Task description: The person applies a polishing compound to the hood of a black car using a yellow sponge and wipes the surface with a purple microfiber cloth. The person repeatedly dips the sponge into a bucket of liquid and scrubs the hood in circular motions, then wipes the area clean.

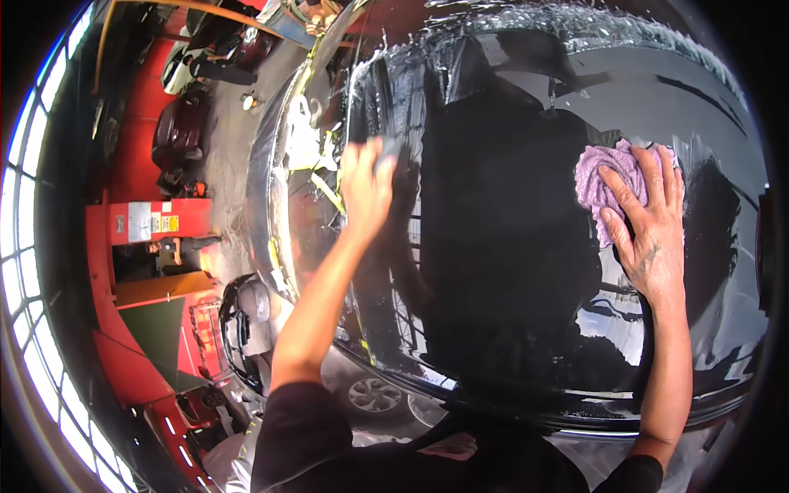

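A glossy black car panel [509,271], wet and streaked with foam along its far edge, fills the middle and right of the view. My right hand [649,222] presses flat on a purple microfibre cloth [604,185] lying on the panel at the right. My left hand [366,185] reaches to the panel's left side, with its fingers closed around a small dark pad [393,152] that touches the surface. My own reflection shows as a dark shape between the two hands.
Red workshop structures [148,230] and parked dark vehicles [177,140] lie to the left. A car wheel [374,394] shows below the panel's edge. Windows [25,271] curve along the far left rim.
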`<state>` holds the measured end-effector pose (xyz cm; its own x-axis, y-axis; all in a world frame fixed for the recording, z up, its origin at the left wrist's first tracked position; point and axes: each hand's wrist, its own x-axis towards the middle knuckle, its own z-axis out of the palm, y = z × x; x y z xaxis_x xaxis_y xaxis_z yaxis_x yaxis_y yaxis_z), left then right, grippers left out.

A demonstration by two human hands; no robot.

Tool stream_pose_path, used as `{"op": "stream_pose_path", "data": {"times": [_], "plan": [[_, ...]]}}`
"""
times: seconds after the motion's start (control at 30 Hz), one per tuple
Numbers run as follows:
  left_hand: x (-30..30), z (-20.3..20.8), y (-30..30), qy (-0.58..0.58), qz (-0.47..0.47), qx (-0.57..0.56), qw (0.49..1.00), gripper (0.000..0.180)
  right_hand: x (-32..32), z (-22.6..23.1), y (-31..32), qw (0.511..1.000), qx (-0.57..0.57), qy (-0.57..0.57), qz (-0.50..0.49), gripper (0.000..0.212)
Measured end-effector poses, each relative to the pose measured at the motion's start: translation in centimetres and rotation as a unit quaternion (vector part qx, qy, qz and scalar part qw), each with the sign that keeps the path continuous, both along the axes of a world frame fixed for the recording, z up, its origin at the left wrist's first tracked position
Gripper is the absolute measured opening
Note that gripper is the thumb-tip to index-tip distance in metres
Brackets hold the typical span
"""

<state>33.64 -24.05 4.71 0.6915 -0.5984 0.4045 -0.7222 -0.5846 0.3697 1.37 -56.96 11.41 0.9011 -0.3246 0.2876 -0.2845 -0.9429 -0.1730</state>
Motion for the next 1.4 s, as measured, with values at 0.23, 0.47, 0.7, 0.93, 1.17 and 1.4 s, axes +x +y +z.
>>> {"op": "stream_pose_path", "data": {"times": [0.23,0.47,0.7,0.93,1.17,1.4], "plan": [[12.1,1.6,-7.2,-0.06,0.057,0.023,0.996,0.033,0.9,0.3,0.7,0.999,0.016,-0.017,0.036,0.044],[3.6,1.0,-4.6,-0.032,0.024,0.027,0.999,0.035,0.1,0.2,0.0,0.999,0.029,-0.013,0.026,0.043],[4.1,1.2,-5.6,-0.01,-0.015,0.007,1.0,0.03,0.1,-0.7,0.1,1.0,0.019,-0.017,0.017,0.043],[5.9,2.2,-8.1,-0.034,0.017,0.038,0.999,0.034,0.1,-0.4,-0.5,0.998,0.02,-0.041,0.035,0.044],[-1.2,0.7,-3.8,-0.034,-0.071,0.015,0.997,0.035,-0.1,-1.0,-0.3,0.999,0.023,-0.038,0.017,0.044],[9.7,2.3,-12.8,-0.07,0.03,0.062,0.995,0.034,0.1,-0.5,-0.4,0.998,0.023,-0.05,0.044,0.043]]}}
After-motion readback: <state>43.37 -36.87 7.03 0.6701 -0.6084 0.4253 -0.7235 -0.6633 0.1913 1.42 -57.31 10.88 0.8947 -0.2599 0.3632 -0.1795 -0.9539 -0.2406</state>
